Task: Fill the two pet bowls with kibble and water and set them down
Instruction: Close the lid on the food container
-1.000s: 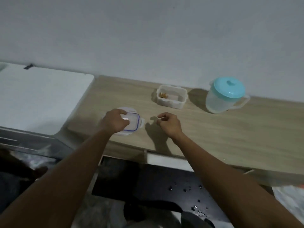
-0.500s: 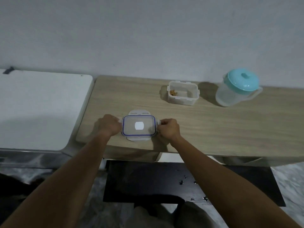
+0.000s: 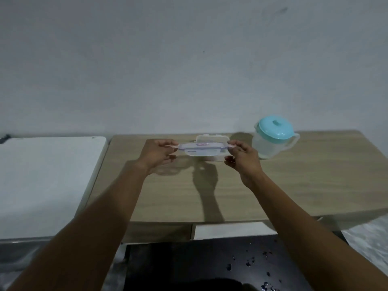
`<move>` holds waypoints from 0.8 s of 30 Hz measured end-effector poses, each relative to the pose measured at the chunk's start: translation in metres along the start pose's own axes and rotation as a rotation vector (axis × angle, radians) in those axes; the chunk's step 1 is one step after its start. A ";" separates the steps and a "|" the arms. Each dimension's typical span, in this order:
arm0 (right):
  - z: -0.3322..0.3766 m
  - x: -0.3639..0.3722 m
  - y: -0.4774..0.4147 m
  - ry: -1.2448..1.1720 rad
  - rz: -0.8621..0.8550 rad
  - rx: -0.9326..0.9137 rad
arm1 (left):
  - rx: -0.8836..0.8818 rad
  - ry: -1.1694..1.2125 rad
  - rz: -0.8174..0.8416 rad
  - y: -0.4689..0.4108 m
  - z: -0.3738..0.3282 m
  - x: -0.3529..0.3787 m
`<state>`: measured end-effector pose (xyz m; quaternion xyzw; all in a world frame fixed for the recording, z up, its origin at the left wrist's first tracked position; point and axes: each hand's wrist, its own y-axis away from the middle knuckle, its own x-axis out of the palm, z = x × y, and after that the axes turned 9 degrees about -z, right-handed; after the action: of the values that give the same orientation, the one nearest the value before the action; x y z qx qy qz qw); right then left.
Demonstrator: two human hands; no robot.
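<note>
- On the table (image 3: 294, 185), head view: wooden top against a plain wall; I hold one item above it, two more stand at its far edge.
- Left hand (image 3: 156, 153): closed in a pinch on the left tab of the lid (image 3: 202, 149).
- Right hand (image 3: 244, 158): closed likewise on the right tab of the same lid.
- Lid: clear plastic with a blue seal line, held between my two hands, roughly level and clear of the table, directly in front of the container.
- Container (image 3: 211, 139): pale rectangular tub at the far edge, mostly hidden behind the lid; only its far rim and a strip of its front wall show. Contents cannot be told from this view.
- Pitcher (image 3: 273, 137): translucent, turquoise cover on, just right of the container, untouched. Water level cannot be told.
- White surface (image 3: 46, 181): beside the table on my left, bare.
- Dark mat (image 3: 189, 267): on the floor below the table edge, with scattered small dark bits.
- Progress, as I judge it: early or uncertain. No pet bowl identifiable as such, nothing poured, nothing set down. Filling with kibble and with water both remain.
</note>
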<state>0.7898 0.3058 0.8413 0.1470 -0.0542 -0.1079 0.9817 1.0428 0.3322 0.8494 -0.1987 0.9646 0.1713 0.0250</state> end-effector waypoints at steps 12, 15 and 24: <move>0.011 -0.057 -0.041 0.035 -0.010 -0.053 | -0.099 0.180 0.083 -0.008 0.008 0.081; -0.004 -0.063 -0.056 0.116 -0.017 -0.073 | -0.030 0.080 0.027 -0.011 0.017 0.090; -0.030 -0.051 -0.109 0.264 -0.125 -0.079 | 0.068 0.091 -0.193 -0.044 0.025 0.114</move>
<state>0.7232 0.2238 0.7761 0.1241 0.0889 -0.1506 0.9767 0.9546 0.2601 0.7985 -0.2973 0.9464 0.1262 0.0041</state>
